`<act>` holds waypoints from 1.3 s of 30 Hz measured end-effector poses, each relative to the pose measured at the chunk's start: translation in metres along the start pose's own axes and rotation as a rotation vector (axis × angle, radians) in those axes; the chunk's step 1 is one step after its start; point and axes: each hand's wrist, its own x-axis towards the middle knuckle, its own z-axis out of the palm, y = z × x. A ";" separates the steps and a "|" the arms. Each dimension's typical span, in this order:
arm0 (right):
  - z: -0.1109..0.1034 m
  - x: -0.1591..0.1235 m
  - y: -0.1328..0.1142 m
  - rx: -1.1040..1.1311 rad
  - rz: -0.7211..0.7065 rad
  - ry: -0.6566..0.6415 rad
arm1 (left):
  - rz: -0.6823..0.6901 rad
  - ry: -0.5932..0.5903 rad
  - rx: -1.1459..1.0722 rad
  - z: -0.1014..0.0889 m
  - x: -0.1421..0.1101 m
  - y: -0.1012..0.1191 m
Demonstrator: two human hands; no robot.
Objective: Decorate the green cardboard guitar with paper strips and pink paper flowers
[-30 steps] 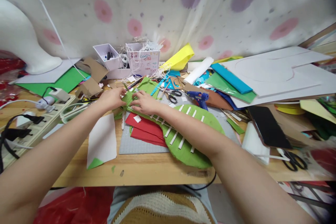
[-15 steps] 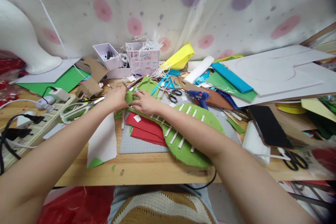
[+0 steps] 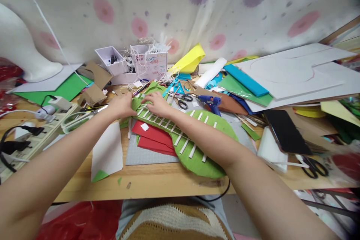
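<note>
One green piece with white strips, two hands at its narrow end.
It lies partly over the grey mat (image 3: 152, 158) on the tabletop (image 3: 135, 185), the green piece (image 3: 197, 165) just beside red sheets (image 3: 153, 144); the left hand (image 3: 122, 105) curls at that end, fingers clamped or not, I can't tell, the right hand's (image 3: 158, 105) bent, slightly apart; beyond sits a blue glue gun (image 3: 210, 101).

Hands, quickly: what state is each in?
Left hand: at narrow end of green shape; grip can't be told.
Right hand: fingers bent over same end; grip can't be told.
</note>
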 end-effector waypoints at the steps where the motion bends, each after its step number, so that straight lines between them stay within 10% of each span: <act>1: -0.001 0.001 0.002 0.022 0.015 0.021 | -0.005 -0.008 0.000 -0.001 0.000 0.000; 39: -0.005 0.003 0.007 -0.373 -0.364 -0.239 | -0.089 0.142 -0.025 0.006 0.000 0.010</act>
